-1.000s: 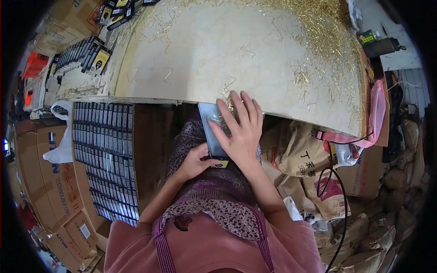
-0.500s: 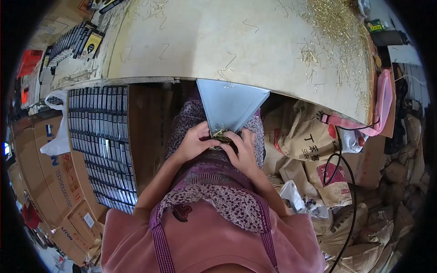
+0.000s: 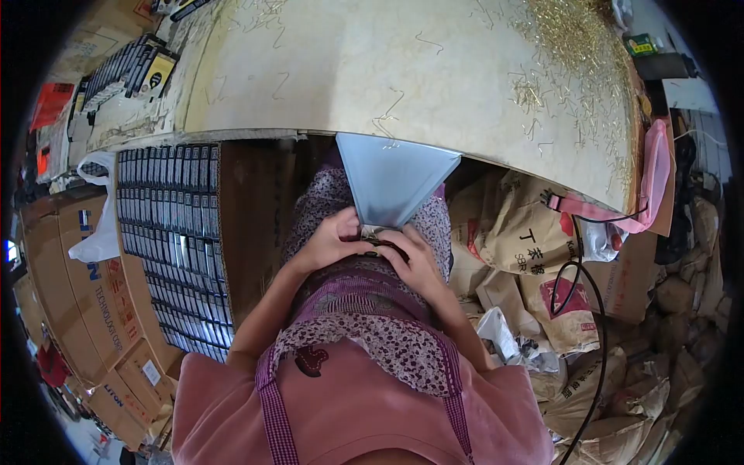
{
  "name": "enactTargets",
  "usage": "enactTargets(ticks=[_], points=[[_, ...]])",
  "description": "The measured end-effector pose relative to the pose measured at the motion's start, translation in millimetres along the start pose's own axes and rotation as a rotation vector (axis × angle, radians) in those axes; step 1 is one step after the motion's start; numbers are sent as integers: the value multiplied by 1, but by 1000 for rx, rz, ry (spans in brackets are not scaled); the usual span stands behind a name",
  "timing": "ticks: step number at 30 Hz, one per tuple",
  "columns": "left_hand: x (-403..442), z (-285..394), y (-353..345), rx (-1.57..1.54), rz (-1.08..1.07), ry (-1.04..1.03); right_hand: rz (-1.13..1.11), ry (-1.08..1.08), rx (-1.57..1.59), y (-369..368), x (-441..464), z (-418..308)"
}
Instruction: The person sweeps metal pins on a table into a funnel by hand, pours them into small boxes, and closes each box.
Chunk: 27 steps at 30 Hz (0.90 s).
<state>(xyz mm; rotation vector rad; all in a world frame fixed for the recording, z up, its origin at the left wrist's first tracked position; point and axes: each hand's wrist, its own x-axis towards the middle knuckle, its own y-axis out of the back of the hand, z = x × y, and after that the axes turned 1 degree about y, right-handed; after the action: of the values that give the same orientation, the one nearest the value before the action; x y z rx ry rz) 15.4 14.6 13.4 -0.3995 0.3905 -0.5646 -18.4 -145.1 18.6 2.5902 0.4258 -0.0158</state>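
A pale blue funnel-shaped tray slopes down from the table edge towards my lap, its narrow end between my hands. My left hand is closed at the left of that narrow end, fingers bent. My right hand is closed at the right, its thumb and fingers curled inward. Between the two hands sits a small dark thing, mostly covered by fingers, so its kind cannot be made out. A few thin bent brass-coloured wires lie on the table just above the tray.
A heap of brass-coloured wire pieces covers the table's far right. At the left stands a carton of stacked dark cases. Paper sacks, a pink strap and a black cable are at the right.
The brass-coloured wires at the tray's narrow end are no longer visible there. Both hands stay almost in place, with the right fingers shifted slightly.
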Motion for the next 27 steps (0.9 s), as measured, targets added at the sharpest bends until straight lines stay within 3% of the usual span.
enactTargets(ticks=[1, 5, 10, 15, 20, 27], points=[[0, -1, 2, 1, 0, -2, 0, 2, -1, 0, 0, 1], [-6, -9, 9, 597, -219, 257, -65, -49, -34, -2, -6, 4], [-7, -13, 9, 584, -120, 202, 64, 182, 83, 8, -6, -4], [-9, 4, -3, 518, -63, 4, 273, -7, 233, 10, -3, -17], [-12, 25, -16, 654, 8, -163, 393, 167, 2, 13, -1, -22], [-8, 30, -14, 496, 10, -145, 457, 198, 90, 9, -3, -21]])
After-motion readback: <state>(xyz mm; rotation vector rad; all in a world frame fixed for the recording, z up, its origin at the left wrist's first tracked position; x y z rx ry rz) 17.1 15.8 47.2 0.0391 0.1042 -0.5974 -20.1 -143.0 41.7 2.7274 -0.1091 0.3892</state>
